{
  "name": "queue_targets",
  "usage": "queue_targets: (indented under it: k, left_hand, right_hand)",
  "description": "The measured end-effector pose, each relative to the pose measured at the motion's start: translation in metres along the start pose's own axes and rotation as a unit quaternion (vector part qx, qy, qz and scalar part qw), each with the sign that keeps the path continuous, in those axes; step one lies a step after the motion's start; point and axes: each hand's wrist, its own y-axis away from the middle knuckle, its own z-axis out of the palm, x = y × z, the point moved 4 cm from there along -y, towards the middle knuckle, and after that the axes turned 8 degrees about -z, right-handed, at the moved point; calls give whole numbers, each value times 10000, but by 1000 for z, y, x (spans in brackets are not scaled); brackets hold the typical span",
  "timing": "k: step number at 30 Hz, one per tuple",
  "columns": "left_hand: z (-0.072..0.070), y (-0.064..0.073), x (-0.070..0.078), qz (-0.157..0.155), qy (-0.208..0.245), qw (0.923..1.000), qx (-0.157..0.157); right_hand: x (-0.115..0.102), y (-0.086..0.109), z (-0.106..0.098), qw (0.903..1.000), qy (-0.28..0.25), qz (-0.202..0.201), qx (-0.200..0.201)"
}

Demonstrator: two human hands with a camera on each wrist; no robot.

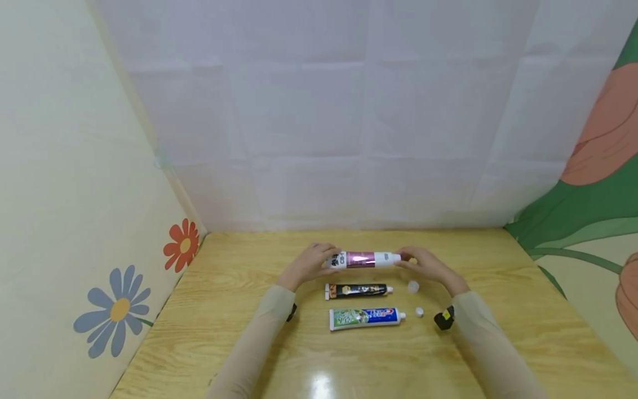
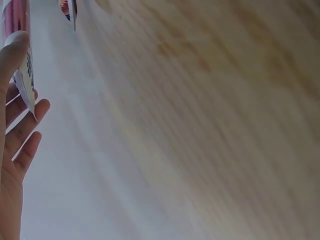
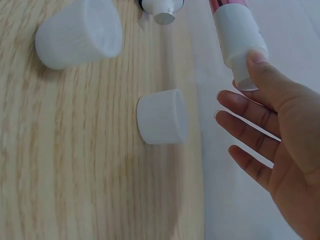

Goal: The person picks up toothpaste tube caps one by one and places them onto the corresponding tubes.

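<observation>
A white toothpaste tube with a purple band (image 1: pixel 361 259) is held level above the table by both hands. My left hand (image 1: pixel 311 263) pinches its flat tail end, which the left wrist view shows between thumb and fingers. At the other end, my right hand (image 1: pixel 422 262) pinches the white cap (image 3: pixel 245 75) between thumb and index finger, its other fingers spread. Below lies a black toothpaste tube (image 1: pixel 360 291) with a bare nozzle. Nearer to me is a green and blue toothpaste tube (image 1: pixel 364 318), also uncapped.
Two loose white caps stand on the wooden table (image 1: pixel 229 332): one cap (image 1: pixel 413 286) by the black tube's nozzle, a smaller cap (image 1: pixel 419 312) by the green and blue tube. A white sheet (image 1: pixel 324 138) hangs behind the table. Patterned cloth flanks both sides.
</observation>
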Motion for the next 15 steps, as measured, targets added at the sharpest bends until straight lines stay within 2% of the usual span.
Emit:
queue_targets:
  k: [9,15]
  left_hand:
    - [12,-2,-7,-498,61,9967,-635]
    - [17,-5,-9,-577,-39,9937,-959]
  right_hand:
    - [6,-5,4,9994,89,163,-288]
    - [11,-7,7,9988,58,181,-456]
